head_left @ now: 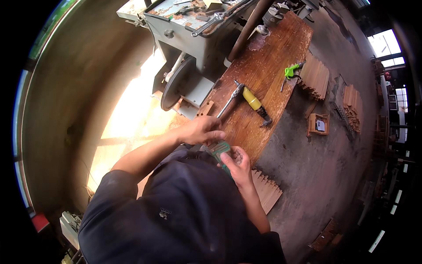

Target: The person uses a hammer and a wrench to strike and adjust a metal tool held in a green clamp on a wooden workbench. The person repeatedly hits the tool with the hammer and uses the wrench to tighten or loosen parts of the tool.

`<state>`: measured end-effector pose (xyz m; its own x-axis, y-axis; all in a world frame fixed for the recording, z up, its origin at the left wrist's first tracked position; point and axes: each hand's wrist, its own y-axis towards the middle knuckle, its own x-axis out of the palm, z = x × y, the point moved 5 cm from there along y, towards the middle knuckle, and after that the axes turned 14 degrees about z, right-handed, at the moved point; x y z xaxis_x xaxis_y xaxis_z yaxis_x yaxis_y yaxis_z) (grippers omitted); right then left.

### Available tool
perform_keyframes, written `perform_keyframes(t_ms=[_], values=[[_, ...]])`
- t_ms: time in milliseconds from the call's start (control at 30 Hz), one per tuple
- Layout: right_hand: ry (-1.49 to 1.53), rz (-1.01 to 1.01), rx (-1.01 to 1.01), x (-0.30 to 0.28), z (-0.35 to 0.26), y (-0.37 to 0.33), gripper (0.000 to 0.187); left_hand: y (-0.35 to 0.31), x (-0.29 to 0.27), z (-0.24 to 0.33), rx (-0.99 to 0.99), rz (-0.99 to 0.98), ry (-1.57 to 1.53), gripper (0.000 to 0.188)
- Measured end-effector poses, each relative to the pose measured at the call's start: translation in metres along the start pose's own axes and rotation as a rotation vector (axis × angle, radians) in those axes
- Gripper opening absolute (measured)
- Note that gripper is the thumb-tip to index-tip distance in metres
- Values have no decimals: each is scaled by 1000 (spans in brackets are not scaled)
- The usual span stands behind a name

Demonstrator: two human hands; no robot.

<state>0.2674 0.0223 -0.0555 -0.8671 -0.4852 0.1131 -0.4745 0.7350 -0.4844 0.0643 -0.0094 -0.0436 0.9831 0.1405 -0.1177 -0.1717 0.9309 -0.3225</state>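
Observation:
Close to my body, my right hand (237, 165) grips a small green, see-through plastic case (218, 150), its thumb lying along the side. My left hand (202, 130) is at the case's upper end with its fingers curled and pressed together. What those fingers hold, if anything, is hidden. Just beyond my left hand, a long metal hand tool (231, 100) lies on the wooden bench (244, 130). Beside it rests a tool with a yellow body and black ends (253, 101).
A bright green air blow gun (291, 71) sits at the bench's right edge. At the upper left stands a grey machine (189, 44) with a dark disc (179, 83) and a wrench (207, 25) on its tray. Stacked wooden strips (314, 75) and a small wooden box (318, 124) are to the right.

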Motion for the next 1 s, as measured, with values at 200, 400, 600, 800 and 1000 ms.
perform_keyframes(t_ms=[200, 400, 600, 800, 1000], values=[[52, 16, 33, 1, 3, -9, 29, 3, 3, 3, 32, -34, 92, 38], [114, 84, -37, -7, 19, -9, 30, 5, 14, 1, -97, 19, 2, 37], [273, 112, 28, -11, 14, -12, 31, 17, 22, 8, 66, -51, 244, 43], [227, 80, 61, -17, 26, -14, 30, 17, 29, 20, -37, -118, 225, 45], [244, 170, -68, -19, 25, -14, 28, 21, 34, 14, 6, -72, 296, 44]])
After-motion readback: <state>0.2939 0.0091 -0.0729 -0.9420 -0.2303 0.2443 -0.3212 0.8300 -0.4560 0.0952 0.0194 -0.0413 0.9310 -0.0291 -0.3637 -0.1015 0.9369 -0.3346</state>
